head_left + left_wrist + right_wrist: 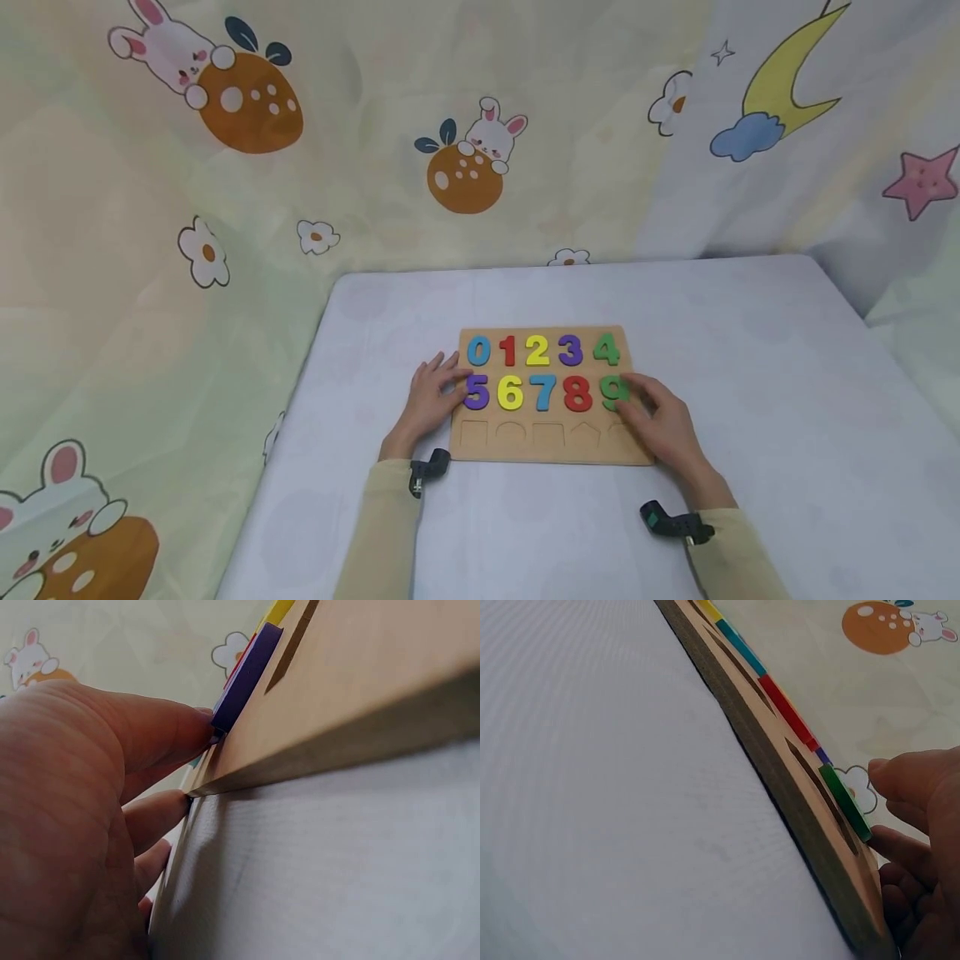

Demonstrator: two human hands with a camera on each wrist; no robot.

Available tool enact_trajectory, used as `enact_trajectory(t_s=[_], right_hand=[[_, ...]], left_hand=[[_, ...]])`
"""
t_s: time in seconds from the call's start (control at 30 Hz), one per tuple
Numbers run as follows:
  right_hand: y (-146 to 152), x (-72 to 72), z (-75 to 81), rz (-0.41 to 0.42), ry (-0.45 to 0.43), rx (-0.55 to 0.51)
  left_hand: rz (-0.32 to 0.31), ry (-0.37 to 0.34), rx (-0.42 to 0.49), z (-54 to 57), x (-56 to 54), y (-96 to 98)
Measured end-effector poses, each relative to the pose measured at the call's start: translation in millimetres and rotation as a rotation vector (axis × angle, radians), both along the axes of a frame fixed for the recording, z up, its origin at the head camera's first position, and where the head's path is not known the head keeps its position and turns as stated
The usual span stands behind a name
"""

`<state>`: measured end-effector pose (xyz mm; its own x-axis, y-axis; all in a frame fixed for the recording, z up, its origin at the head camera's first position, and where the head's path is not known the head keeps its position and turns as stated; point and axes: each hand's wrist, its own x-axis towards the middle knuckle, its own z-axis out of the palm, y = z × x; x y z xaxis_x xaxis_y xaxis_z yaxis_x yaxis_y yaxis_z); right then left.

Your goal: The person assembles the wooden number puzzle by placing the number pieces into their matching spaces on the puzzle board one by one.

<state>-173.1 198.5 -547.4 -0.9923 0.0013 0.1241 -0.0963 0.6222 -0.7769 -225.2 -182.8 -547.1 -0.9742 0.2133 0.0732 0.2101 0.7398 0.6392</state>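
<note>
A wooden number board (551, 450) lies on the white-covered table, with coloured digits 0 to 9 in two rows. My left hand (433, 398) is at its left edge, thumb and a finger touching the side of the purple 5 (477, 392); the left wrist view shows the fingertips against this purple piece (247, 679). At the right edge, my right hand (666, 423) has its thumb and a finger beside the green 9 (613, 392). In the right wrist view one fingertip meets the edge of the green piece (845, 802), while another digit stands off it.
A row of shape outlines, among them a square (548, 435), runs along the board's near side. White cloth (765, 367) surrounds the board. Behind the table hangs a curtain (360, 158) printed with rabbits and flowers. Black wrist cameras (429, 472) are strapped to both wrists.
</note>
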Motion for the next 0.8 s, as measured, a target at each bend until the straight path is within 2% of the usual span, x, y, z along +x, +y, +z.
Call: enact_trajectory(t_s=[0.1,0.27,0.5,0.8], right_hand=[[0.7,3.8,-2.4,-0.007,-0.003,-0.010],[0.2,5.3,-2.2,-0.007,0.008,-0.028],[1.0,-0.4,0.2,0.003,0.018,-0.021],[3.4,2.1,-2.7,-0.010,0.001,-0.030]], left_hand=[[-0.007,-0.013,-0.003,-0.9,3.4,0.0],[-0.019,0.010,0.009,0.8,5.6,-1.3],[-0.002,-0.015,0.004,0.8,1.9,-1.8],[0.003,-0.037,0.002,-3.6,-2.1,2.5]])
